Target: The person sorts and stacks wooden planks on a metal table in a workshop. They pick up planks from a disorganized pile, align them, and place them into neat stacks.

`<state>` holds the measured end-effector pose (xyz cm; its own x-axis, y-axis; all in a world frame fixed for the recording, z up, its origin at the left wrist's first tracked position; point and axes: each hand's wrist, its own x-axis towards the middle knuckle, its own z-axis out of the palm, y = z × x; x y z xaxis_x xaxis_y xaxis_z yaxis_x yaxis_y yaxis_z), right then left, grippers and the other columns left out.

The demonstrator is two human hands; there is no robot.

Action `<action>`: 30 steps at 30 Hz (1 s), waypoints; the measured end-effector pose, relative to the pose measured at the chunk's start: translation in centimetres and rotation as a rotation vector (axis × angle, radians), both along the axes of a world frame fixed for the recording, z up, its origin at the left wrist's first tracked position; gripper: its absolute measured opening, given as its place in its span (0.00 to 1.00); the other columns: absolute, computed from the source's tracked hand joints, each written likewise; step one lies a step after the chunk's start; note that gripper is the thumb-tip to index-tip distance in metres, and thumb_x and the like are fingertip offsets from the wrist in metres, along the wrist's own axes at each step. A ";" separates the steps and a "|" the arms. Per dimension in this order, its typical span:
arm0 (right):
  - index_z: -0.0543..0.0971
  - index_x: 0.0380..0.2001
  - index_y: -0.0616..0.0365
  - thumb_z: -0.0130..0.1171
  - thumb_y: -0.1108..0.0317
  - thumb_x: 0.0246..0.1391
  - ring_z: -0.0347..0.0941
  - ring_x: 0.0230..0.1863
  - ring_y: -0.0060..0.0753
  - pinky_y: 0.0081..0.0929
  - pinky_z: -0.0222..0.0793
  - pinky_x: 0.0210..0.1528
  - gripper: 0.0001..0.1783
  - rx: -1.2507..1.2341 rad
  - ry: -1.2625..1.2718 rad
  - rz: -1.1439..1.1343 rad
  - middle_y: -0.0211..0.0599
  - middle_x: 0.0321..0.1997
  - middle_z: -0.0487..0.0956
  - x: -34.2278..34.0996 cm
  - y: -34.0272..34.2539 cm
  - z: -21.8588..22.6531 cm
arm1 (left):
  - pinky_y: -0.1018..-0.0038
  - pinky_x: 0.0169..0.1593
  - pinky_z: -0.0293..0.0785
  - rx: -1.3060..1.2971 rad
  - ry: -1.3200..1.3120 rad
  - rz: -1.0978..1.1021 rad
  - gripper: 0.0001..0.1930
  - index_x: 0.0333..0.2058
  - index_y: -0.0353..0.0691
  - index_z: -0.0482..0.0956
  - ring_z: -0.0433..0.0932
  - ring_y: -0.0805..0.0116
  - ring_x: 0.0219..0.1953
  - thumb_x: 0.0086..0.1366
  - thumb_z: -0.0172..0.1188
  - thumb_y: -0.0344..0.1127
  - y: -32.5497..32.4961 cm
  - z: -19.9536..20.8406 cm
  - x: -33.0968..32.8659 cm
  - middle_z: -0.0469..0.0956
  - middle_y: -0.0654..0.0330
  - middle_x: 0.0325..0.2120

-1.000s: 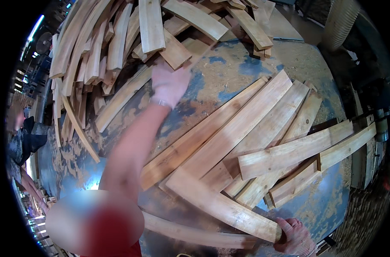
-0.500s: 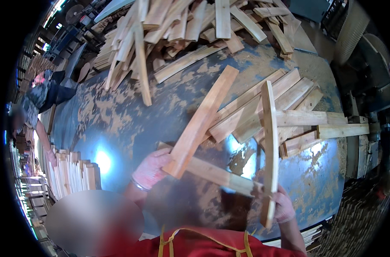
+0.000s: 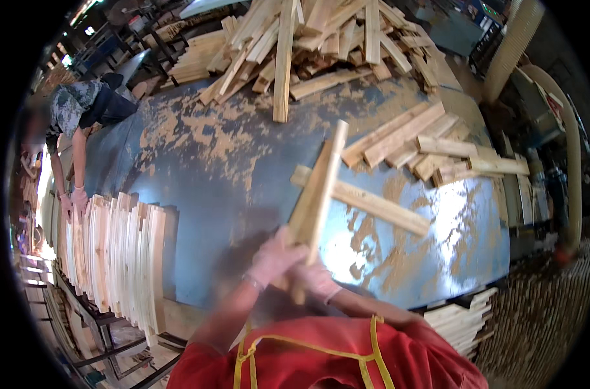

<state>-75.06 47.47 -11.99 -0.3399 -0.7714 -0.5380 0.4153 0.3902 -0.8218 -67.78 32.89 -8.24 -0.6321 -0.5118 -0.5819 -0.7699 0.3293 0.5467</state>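
Observation:
In front of my body, my left hand (image 3: pixel 277 259) and my right hand (image 3: pixel 313 279) are close together at the near ends of two wooden boards. Closed around a darker brown board (image 3: pixel 310 194), my left hand keeps it slanting away from me. A paler board (image 3: pixel 330 181), seen edge-on, is in my right hand and overlaps the darker one. Both hands wear pinkish gloves, and some fingers are blurred or hidden behind the wood. Below the far part of these boards, a third board (image 3: pixel 382 207) lies diagonally on the metal-topped table (image 3: pixel 210 188).
A large heap of boards (image 3: pixel 337 42) covers the table's far side. Several boards (image 3: pixel 405 133) form a smaller pile at right. On the left, a row of upright strips (image 3: pixel 116 253) has a co-worker's hands (image 3: pixel 74 198) on it. A ribbed hose (image 3: pixel 512 52) hangs at far right.
My hands have come together from apart, bringing the two boards side by side. The diagonal board now lies clear of my hands. The view has shifted, showing more of the left side.

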 end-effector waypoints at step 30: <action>0.75 0.55 0.57 0.71 0.58 0.45 0.77 0.57 0.56 0.48 0.72 0.61 0.33 0.292 1.330 0.405 0.53 0.51 0.79 -11.4 -0.2 1.4 | 0.52 0.61 0.75 -0.597 0.123 0.424 0.24 0.49 0.39 0.83 0.80 0.45 0.57 0.54 0.70 0.41 -6.8 -6.5 23.0 0.83 0.45 0.49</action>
<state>-86.45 47.32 -10.63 -0.4967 -0.8545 -0.1520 -0.7707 0.5148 -0.3756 -44.77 26.04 -14.72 -0.3525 -0.9335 -0.0654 -0.8416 0.2857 0.4583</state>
